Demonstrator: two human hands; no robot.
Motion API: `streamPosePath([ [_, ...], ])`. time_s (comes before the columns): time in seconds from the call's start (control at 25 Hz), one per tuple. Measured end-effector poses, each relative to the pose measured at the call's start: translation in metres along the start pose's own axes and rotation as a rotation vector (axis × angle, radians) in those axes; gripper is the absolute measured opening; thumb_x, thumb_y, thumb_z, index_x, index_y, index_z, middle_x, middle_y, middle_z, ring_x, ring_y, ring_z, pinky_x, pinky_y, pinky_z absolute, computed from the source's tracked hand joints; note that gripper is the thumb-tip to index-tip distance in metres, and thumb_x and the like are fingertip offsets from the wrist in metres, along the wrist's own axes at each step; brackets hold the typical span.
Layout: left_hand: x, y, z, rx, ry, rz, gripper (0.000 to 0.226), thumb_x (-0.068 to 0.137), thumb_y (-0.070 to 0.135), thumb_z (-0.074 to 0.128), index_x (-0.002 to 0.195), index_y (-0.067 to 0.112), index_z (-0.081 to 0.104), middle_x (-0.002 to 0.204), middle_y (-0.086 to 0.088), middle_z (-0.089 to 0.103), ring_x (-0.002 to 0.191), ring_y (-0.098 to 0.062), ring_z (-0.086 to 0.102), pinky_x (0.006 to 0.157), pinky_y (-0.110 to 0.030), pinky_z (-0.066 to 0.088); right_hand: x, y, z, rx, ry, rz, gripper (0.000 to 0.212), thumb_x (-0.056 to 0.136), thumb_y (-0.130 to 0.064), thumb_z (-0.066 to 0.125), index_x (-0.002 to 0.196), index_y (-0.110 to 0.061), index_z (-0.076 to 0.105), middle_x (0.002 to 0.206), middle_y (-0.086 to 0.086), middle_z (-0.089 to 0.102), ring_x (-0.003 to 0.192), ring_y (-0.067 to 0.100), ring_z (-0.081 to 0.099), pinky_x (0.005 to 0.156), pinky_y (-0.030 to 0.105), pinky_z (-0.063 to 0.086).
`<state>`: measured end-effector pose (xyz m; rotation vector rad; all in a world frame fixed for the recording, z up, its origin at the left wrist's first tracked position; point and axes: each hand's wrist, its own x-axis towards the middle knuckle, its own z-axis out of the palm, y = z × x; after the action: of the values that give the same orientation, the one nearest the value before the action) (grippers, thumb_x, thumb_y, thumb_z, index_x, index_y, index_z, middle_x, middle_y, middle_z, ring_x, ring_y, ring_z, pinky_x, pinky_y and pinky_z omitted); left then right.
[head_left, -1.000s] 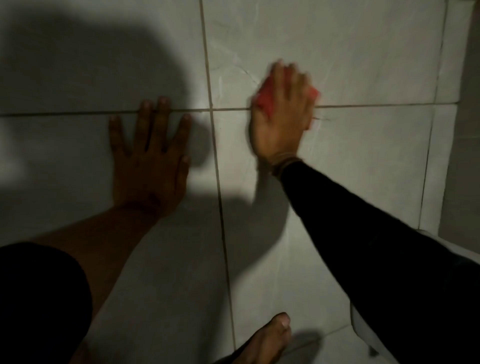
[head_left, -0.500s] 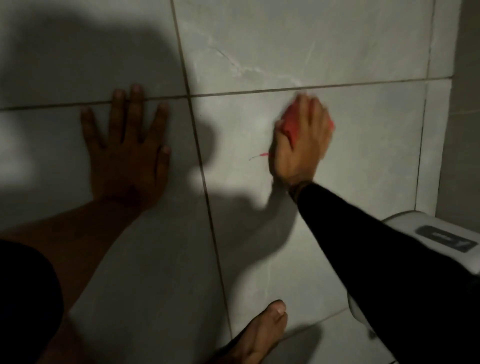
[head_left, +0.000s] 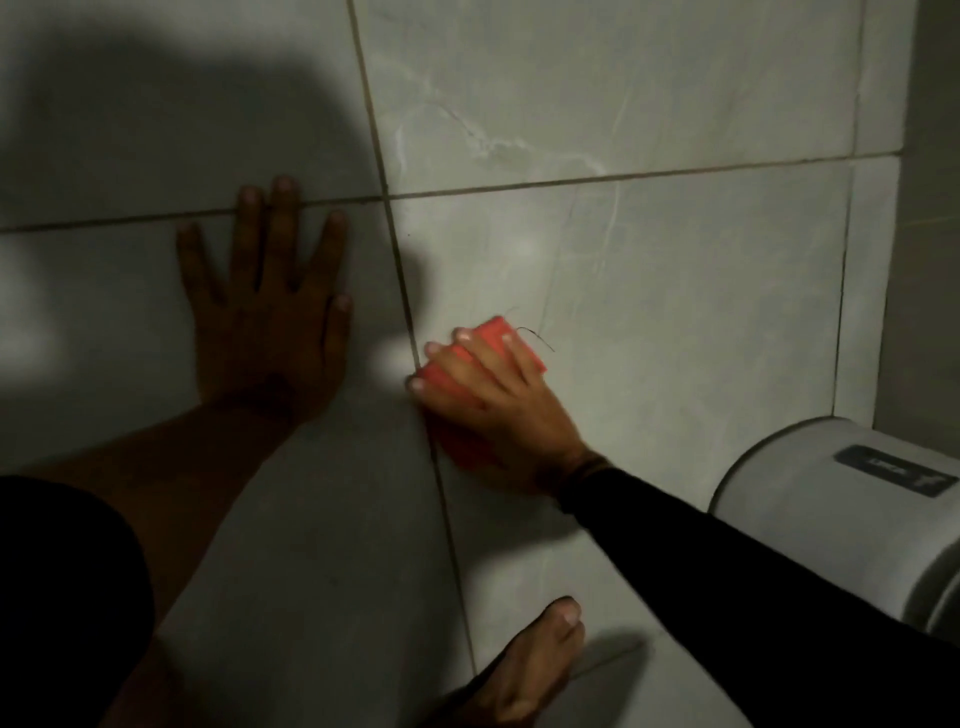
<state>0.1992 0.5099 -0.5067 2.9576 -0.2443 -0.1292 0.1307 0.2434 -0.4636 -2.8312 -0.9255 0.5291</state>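
head view, centre of frame: red sponge (head_left: 501, 336) pinned against the grey tiles (head_left: 675, 291), just right of the vertical grout line (head_left: 400, 270), grasped under the right hand (head_left: 498, 410) with fingers draped over its top and thumb at its left edge. left of centre: left hand (head_left: 270, 322) released, spread flat on the tiles, two fingertips across the horizontal grout line. bottom centre: a bare foot (head_left: 535, 660). lower right: a white fixture (head_left: 810, 525) with a grey label.
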Motion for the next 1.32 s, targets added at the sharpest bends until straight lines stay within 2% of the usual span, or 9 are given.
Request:
streamPosePath([
  [0.08,0.002,0.002,0.001,0.000,-0.017,0.004,0.073,0.105,0.047,0.031,0.173,0.029,0.013,0.182,-0.012,0.001,0.168,-0.040,0.006,0.125,-0.075,0.003,-0.030,0.034,0.000,0.043,0.035,0.302,0.077,0.093,-0.045,0.057,0.164,-0.022,0.042,0.172,0.019,0.040,0.161,0.047,0.032,0.130,0.071,0.021],
  [0.24,0.000,0.001,0.002,0.017,-0.016,0.017,0.073,0.105,0.047,0.031,0.174,0.031,0.012,0.183,-0.012,0.002,0.168,-0.040,0.007,0.125,-0.075,0.004,0.000,-0.034,0.013,0.350,0.505,1.427,0.080,0.092,-0.046,0.052,0.166,-0.015,0.042,0.174,0.016,0.039,0.163,0.044,0.030,0.134,0.063,0.016],
  [0.48,0.000,0.000,-0.001,0.014,-0.060,0.007,0.073,0.106,0.045,0.034,0.174,0.034,0.011,0.183,-0.012,0.003,0.168,-0.040,0.005,0.125,-0.074,0.003,-0.045,-0.093,0.046,0.230,0.121,0.418,0.088,0.089,-0.059,0.057,0.168,-0.035,0.027,0.179,0.005,0.028,0.167,0.038,0.022,0.131,0.067,0.018],
  [0.6,0.000,0.009,-0.020,0.021,-0.126,0.020,0.071,0.108,0.041,0.036,0.174,0.029,0.013,0.182,-0.018,0.005,0.167,-0.045,0.007,0.124,-0.076,0.006,-0.080,-0.070,0.035,0.374,0.182,0.928,0.079,0.095,-0.050,0.055,0.168,-0.027,0.034,0.179,0.008,0.029,0.167,0.037,0.020,0.134,0.063,0.013],
  [0.72,-0.003,0.049,-0.064,-0.048,-0.397,-0.077,0.071,0.104,0.038,0.046,0.167,0.009,0.033,0.173,-0.029,0.026,0.159,-0.053,0.026,0.122,-0.078,0.019,-0.080,-0.063,-0.008,1.133,0.412,1.354,0.056,0.112,-0.030,0.051,0.166,-0.025,0.040,0.175,0.000,0.040,0.164,0.024,0.033,0.133,0.060,0.026],
  [0.8,-0.021,0.112,-0.111,-0.233,-0.636,-0.141,0.068,0.105,0.045,0.043,0.158,0.001,0.048,0.164,-0.028,0.044,0.151,-0.049,0.043,0.124,-0.062,0.033,-0.094,-0.068,-0.060,1.720,0.694,1.444,0.045,0.114,-0.019,0.053,0.159,-0.018,0.051,0.138,-0.010,0.073,0.113,0.002,0.077,0.084,0.048,0.068],
  [0.84,-0.033,0.150,-0.144,-0.385,-0.787,-0.163,0.064,0.110,0.045,0.043,0.158,0.004,0.051,0.165,-0.023,0.047,0.151,-0.042,0.046,0.124,-0.047,0.036,-0.108,-0.074,-0.089,1.891,0.788,1.469,0.037,0.113,-0.018,0.055,0.151,-0.017,0.059,0.114,-0.013,0.081,0.086,-0.001,0.080,0.065,0.036,0.069],
  [1.04,-0.077,0.318,-0.308,-0.994,-1.131,-0.523,0.013,0.103,0.026,0.066,0.095,0.025,0.076,0.087,0.005,0.085,0.068,-0.010,0.079,0.051,-0.024,0.058,-0.234,-0.100,-0.234,2.012,1.094,1.652,0.013,0.104,-0.027,0.071,0.103,-0.028,0.083,0.098,-0.001,0.088,0.091,0.017,0.083,0.077,0.035,0.070],
  [1.32,-0.085,0.528,-0.395,-0.700,-1.263,0.148,0.039,0.095,0.011,0.072,0.134,0.013,0.072,0.114,-0.009,0.079,0.106,-0.026,0.076,0.094,-0.037,0.064,-0.431,-0.032,-0.320,1.924,1.374,1.842,0.037,0.072,-0.025,0.069,0.107,-0.023,0.078,0.102,0.008,0.084,0.096,0.032,0.077,0.065,0.035,0.064],
])
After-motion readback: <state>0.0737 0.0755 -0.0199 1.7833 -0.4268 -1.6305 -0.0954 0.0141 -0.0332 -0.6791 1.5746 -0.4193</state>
